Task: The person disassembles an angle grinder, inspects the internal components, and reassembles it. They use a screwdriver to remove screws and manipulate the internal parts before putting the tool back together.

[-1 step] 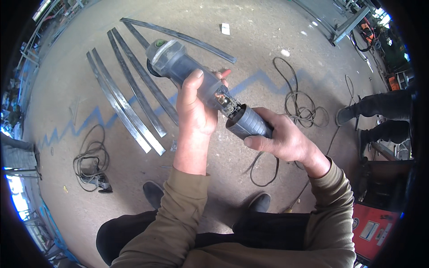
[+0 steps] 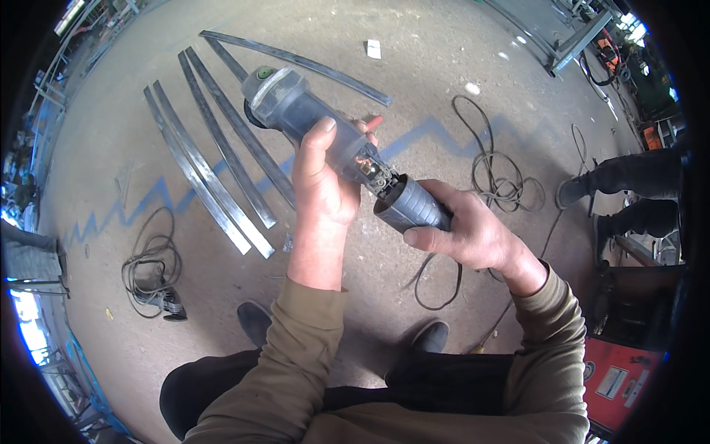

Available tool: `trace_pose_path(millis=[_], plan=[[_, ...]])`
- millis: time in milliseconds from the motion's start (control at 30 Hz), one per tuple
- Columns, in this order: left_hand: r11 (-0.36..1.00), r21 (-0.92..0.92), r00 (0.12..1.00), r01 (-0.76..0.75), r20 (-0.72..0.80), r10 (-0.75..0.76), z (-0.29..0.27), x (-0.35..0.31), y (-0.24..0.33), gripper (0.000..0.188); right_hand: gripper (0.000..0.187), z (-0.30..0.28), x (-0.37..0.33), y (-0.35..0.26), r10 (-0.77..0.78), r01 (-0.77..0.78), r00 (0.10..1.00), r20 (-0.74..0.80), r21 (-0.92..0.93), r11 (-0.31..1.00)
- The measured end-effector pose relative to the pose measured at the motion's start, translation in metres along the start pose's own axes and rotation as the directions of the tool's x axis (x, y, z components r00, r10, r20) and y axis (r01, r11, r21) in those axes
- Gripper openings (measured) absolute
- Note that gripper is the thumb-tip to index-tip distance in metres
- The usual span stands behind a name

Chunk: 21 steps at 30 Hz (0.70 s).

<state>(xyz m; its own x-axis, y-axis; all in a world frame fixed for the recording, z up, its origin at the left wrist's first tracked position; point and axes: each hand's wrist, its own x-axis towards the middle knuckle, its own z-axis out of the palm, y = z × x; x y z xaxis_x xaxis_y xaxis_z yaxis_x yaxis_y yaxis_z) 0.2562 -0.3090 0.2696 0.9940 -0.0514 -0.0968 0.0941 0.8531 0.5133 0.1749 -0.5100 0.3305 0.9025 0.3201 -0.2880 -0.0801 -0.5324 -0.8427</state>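
My left hand is wrapped around the grey body of an angle grinder, its thumb lying along the top. The grinder's head, with a green button, points to the upper left. A small red tip sticks out beyond the left fingers; what it belongs to is hidden. At the grinder's rear, copper-coloured and metal inner parts are exposed. My right hand grips the dark ribbed rear cover, which is drawn back from the body. Its open end sits just behind those inner parts.
Several flat metal strips lie on the floor beyond my left hand. Another grinder with a coiled cable rests at left. Looped cable lies at right, near a person's legs. A red machine stands at lower right.
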Motion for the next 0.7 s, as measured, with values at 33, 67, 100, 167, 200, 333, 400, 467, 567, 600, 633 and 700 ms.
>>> trace_pose_path(millis=[33, 67, 100, 167, 200, 333, 400, 467, 567, 600, 633, 700], plan=[[1.0, -0.008, 1.0, 0.009, 0.018, -0.008, -0.0019, 0.0006, -0.0002, 0.043, 0.07, 0.0006, -0.0003, -0.0003, -0.02, 0.02, 1.0, -0.003, 0.008, 1.0], [1.0, -0.016, 0.999, 0.017, 0.037, -0.016, -0.0036, 0.0011, -0.0002, 0.044, 0.07, 0.001, -0.0006, -0.0007, -0.031, 0.031, 0.999, -0.008, 0.005, 0.999], [1.0, -0.011, 0.999, -0.009, 0.041, 0.01, -0.0044, 0.0012, -0.0017, 0.044, 0.069, 0.0012, -0.0007, -0.001, -0.042, 0.042, 0.999, -0.013, 0.002, 0.999], [0.999, -0.036, 0.998, 0.027, 0.051, -0.025, -0.0067, 0.0014, -0.001, 0.044, 0.069, 0.0011, -0.0011, -0.0018, -0.048, 0.048, 0.999, -0.004, -0.005, 0.999], [0.998, -0.052, 0.997, 0.042, 0.065, -0.039, -0.0076, 0.0015, -0.0002, 0.044, 0.069, 0.001, -0.0013, -0.0024, -0.052, 0.052, 0.999, 0.001, -0.01, 0.999], [0.998, -0.047, 0.996, 0.032, 0.081, -0.028, -0.0089, 0.0006, 0.0014, 0.045, 0.069, 0.0013, -0.0014, -0.0055, -0.059, 0.06, 0.998, 0.025, -0.027, 0.998], [0.999, -0.041, 0.998, 0.022, 0.055, -0.02, -0.0082, -0.0013, 0.0006, 0.046, 0.068, 0.002, -0.0014, -0.0069, -0.045, 0.047, 0.998, 0.04, -0.042, 0.998], [0.999, -0.035, 0.999, 0.005, 0.042, -0.003, -0.0066, -0.0017, -0.0007, 0.048, 0.068, 0.0024, -0.0012, -0.0077, -0.062, 0.063, 0.997, 0.037, -0.046, 0.997], [0.999, -0.035, 0.999, -0.006, 0.032, 0.007, -0.0053, -0.0017, -0.0008, 0.049, 0.069, 0.0029, -0.0011, -0.0078, -0.073, 0.075, 0.996, 0.043, -0.052, 0.996], [0.999, -0.033, 0.999, -0.011, 0.031, 0.012, -0.0052, -0.0016, -0.0006, 0.05, 0.069, 0.003, -0.0011, -0.0076, -0.068, 0.071, 0.997, 0.047, -0.063, 0.995], [0.999, -0.029, 0.999, -0.016, 0.044, 0.017, -0.0053, -0.0016, -0.0005, 0.05, 0.07, 0.0033, -0.0012, -0.0075, -0.082, 0.084, 0.996, 0.044, -0.054, 0.995], [0.999, -0.015, 0.997, -0.037, 0.07, 0.038, -0.006, -0.0017, 0.0001, 0.051, 0.07, 0.0039, -0.0014, -0.0073, -0.09, 0.093, 0.995, 0.042, -0.072, 0.993]])
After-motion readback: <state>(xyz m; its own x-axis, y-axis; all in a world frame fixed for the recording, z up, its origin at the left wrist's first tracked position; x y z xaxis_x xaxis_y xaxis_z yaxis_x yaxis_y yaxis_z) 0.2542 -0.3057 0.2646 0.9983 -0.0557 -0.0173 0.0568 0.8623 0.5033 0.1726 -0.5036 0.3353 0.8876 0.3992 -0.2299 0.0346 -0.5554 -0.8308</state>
